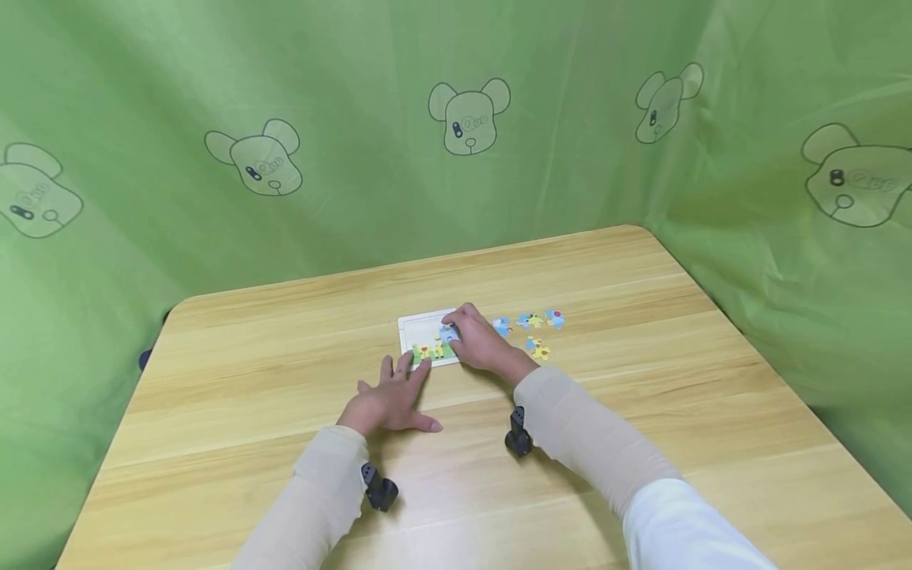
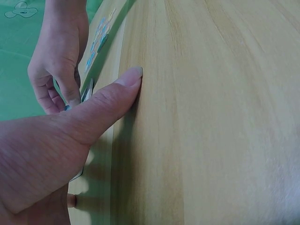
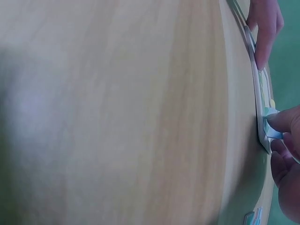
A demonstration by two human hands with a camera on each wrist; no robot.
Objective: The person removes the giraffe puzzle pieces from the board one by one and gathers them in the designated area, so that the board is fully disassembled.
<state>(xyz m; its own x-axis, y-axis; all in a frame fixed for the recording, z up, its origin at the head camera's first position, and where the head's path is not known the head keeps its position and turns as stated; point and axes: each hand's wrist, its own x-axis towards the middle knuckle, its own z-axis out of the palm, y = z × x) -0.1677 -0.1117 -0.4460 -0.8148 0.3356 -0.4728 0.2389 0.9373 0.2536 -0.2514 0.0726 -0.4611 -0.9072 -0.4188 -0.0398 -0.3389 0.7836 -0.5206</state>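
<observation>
A white puzzle tray (image 1: 422,326) lies on the table, with picture pieces (image 1: 425,353) of green and yellow along its near side. My right hand (image 1: 479,339) is over the tray's right part and pinches a light-blue puzzle piece (image 3: 273,133) between thumb and fingers. Part of that piece is hidden by the hand. My left hand (image 1: 394,397) has its fingers spread. Its fingertips touch the tray's near left edge, while the thumb (image 2: 117,96) stretches out over the wood.
Several loose puzzle pieces lie right of the tray, among them a blue one with a red spot (image 1: 556,318) and a yellow and blue one (image 1: 537,349). The wooden table (image 1: 285,356) backs onto a green curtain (image 1: 356,158) with bear heads.
</observation>
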